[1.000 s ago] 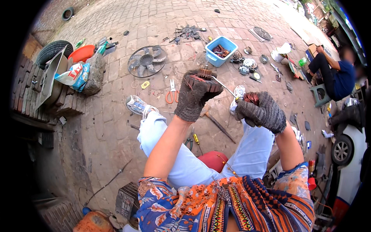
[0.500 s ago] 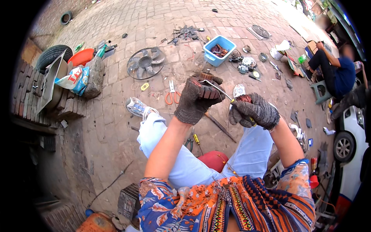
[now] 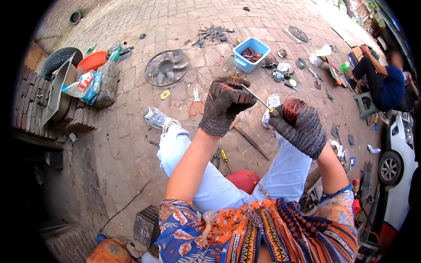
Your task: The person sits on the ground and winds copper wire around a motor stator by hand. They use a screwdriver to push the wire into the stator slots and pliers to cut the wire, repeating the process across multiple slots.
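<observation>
1. Left hand (image 3: 218, 115): gloved, closed around a motor part (image 3: 227, 93) with a dark ribbed body. The part is held up in front of the person, above the ground.
2. Motor part orientation: the ribbed body's longer visible dimension runs left to right, dipping slightly at the right. A small copper-coloured cylinder (image 3: 235, 80) stands at its far side. The true rotation axis cannot be told.
3. Right hand (image 3: 303, 130): gloved, fingers curled around the handle of a thin-shafted tool (image 3: 258, 97); the handle is mostly hidden, with yellow showing at the collar. A bundle of fine copper wire (image 3: 293, 109) lies against this glove; whether the fingers pinch it cannot be told.
4. Tool orientation: long axis diagonal, tip pointing left and away from the person, at the motor part's right side.
5. Ground nearby: orange-handled pliers (image 3: 195, 108) left of the left hand; hammer (image 3: 251, 142) below and between the hands.
</observation>
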Available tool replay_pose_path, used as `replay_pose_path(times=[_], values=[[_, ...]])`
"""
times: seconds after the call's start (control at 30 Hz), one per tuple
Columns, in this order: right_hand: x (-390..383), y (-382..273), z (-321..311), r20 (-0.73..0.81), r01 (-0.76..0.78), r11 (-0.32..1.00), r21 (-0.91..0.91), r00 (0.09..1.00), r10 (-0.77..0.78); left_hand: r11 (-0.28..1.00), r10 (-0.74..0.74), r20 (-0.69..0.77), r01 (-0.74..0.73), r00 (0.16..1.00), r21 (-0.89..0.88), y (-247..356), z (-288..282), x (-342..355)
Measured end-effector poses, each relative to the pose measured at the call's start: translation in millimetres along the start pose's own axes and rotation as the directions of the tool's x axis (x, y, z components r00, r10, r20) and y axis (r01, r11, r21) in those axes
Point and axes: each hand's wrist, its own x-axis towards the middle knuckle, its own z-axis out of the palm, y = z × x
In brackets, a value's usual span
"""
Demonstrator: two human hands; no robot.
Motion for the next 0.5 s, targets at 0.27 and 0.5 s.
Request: replay_pose_path(times=[0.27, 0.5], values=[[1, -6, 2, -0.023, 0.001, 0.994, -0.113, 1.000, -0.004, 0.994, -0.001, -0.008, 0.000, 1.000, -0.106, -6, -7, 1], [3, 5, 5, 0.117, -0.148, 0.967, 0.209, 0.985, 0.125, 1.000, 0.011, -0.022, -0.010, 1.000, 0.028, -3, -2, -1]])
